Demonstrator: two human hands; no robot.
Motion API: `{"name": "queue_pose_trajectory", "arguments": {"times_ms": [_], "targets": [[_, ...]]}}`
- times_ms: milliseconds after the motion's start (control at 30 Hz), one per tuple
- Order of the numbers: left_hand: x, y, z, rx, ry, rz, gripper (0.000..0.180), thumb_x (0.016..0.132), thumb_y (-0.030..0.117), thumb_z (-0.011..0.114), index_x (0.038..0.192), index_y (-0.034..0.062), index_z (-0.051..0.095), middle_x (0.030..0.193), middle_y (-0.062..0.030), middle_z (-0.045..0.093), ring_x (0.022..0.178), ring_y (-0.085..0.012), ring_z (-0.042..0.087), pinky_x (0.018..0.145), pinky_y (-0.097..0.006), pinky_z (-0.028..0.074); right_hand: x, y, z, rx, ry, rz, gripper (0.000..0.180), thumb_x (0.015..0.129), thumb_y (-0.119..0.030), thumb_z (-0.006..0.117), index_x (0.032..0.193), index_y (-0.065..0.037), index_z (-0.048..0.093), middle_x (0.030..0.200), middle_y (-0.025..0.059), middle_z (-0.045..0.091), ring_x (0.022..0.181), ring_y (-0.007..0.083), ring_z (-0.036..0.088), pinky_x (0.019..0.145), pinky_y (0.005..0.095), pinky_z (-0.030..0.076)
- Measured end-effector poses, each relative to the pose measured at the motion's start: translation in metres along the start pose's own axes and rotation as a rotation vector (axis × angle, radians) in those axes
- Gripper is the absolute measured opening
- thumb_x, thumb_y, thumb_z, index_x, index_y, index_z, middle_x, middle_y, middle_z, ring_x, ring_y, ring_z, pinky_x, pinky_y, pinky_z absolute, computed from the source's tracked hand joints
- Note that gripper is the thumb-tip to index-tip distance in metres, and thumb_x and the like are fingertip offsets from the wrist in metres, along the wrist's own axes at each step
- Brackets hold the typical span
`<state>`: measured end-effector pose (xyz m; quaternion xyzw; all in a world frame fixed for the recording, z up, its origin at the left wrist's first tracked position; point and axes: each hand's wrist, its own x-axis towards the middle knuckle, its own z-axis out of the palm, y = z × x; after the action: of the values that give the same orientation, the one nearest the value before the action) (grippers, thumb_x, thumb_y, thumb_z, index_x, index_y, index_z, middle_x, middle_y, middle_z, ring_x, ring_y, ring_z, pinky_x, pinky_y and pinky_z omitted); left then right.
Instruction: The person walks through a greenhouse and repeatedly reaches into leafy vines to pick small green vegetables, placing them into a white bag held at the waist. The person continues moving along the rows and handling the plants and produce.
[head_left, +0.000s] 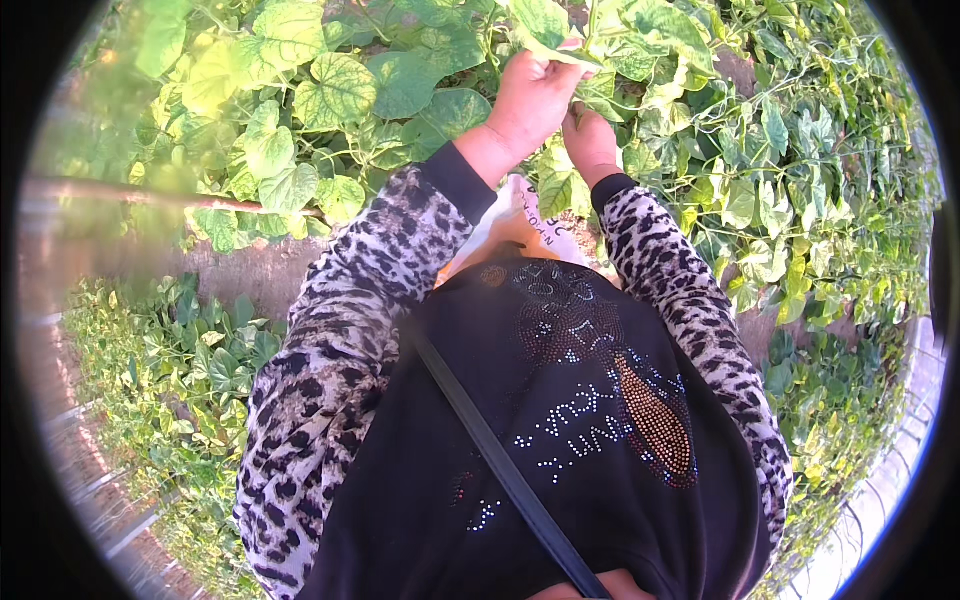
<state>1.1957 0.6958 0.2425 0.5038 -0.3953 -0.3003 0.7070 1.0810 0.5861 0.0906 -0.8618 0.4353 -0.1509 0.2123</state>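
My left hand (532, 98) reaches up among broad green vine leaves at the top of the head view. Its fingers are closed and partly covered by a light green leaf (541, 22); what they grip is hidden. Just below and to the right, my right hand (590, 142) is closed too, its fingertips curled in close to the left hand. Whether it holds a stem or something small I cannot make out. Both wrists come out of black cuffs on spotted sleeves.
A white and orange bag (545, 228) with dark markings shows below my hands. Broad-leaved vines (335, 92) grow at left, and denser foliage (775, 185) at right. A thin reddish-brown rod (215, 202) crosses at left. Bare soil (255, 278) runs between plant rows.
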Motion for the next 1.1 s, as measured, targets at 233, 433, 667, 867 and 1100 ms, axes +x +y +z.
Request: {"name": "queue_pose_trajectory", "arguments": {"times_ms": [233, 433, 667, 867, 1100], "targets": [[-0.087, -0.094, 0.075, 0.061, -0.36, -0.202, 0.022, 0.096, 0.011, 0.065, 0.116, 0.0017, 0.064, 0.116, -0.0115, 0.069, 0.107, -0.0198, 0.066, 0.095, -0.032, 0.051, -0.079, 0.255, 0.095, 0.997, -0.043, 0.0, 0.023, 0.094, -0.024, 0.063, 0.105, -0.003, 0.064, 0.101, 0.0155, 0.068, 0.091, 0.0282, 0.066, 0.083, 0.039, 0.054], [-0.1, -0.136, 0.114, -0.123, -0.416, -0.323, 0.024, 0.097, 0.014, 0.065, 0.118, 0.004, 0.067, 0.114, -0.0083, 0.07, 0.107, -0.0186, 0.065, 0.097, -0.032, 0.05, -0.136, 0.348, 0.075, -0.599, -0.592, 0.051, 0.038, 0.096, -0.026, 0.061, 0.126, -0.002, 0.058, 0.128, 0.0166, 0.06, 0.116, 0.0271, 0.059, 0.099, 0.0413, 0.046], [-0.047, -0.084, 0.17, -0.028, -0.367, 0.127, 0.011, 0.087, 0.015, 0.065, 0.097, 0.0101, 0.067, 0.088, -0.0113, 0.067, 0.085, -0.0329, 0.066, 0.082, -0.043, 0.05, -0.135, 0.363, 0.041, -0.672, -0.595, 0.303, 0.04, 0.095, -0.027, 0.063, 0.125, -0.001, 0.059, 0.127, 0.0171, 0.061, 0.115, 0.0276, 0.06, 0.098, 0.0408, 0.047], [-0.031, -0.03, 0.221, -0.047, -0.135, 0.181, 0.015, 0.08, 0.009, 0.067, 0.095, 0.0086, 0.066, 0.089, -0.0103, 0.064, 0.088, -0.0331, 0.064, 0.077, -0.044, 0.049, -0.121, 0.377, 0.015, -0.671, -0.583, 0.346, 0.041, 0.095, -0.028, 0.063, 0.125, 0.0, 0.059, 0.126, 0.0176, 0.062, 0.114, 0.0281, 0.06, 0.098, 0.0404, 0.047], [-0.037, -0.021, 0.263, -0.265, -0.326, 0.043, 0.023, 0.085, 0.025, 0.065, 0.09, 0.0025, 0.06, 0.085, -0.0187, 0.062, 0.081, -0.0386, 0.062, 0.071, -0.046, 0.047, -0.084, 0.38, -0.017, -0.643, -0.513, 0.337, 0.043, 0.094, -0.029, 0.065, 0.125, 0.0, 0.059, 0.126, 0.0182, 0.063, 0.113, 0.0287, 0.061, 0.097, 0.04, 0.048]]}}
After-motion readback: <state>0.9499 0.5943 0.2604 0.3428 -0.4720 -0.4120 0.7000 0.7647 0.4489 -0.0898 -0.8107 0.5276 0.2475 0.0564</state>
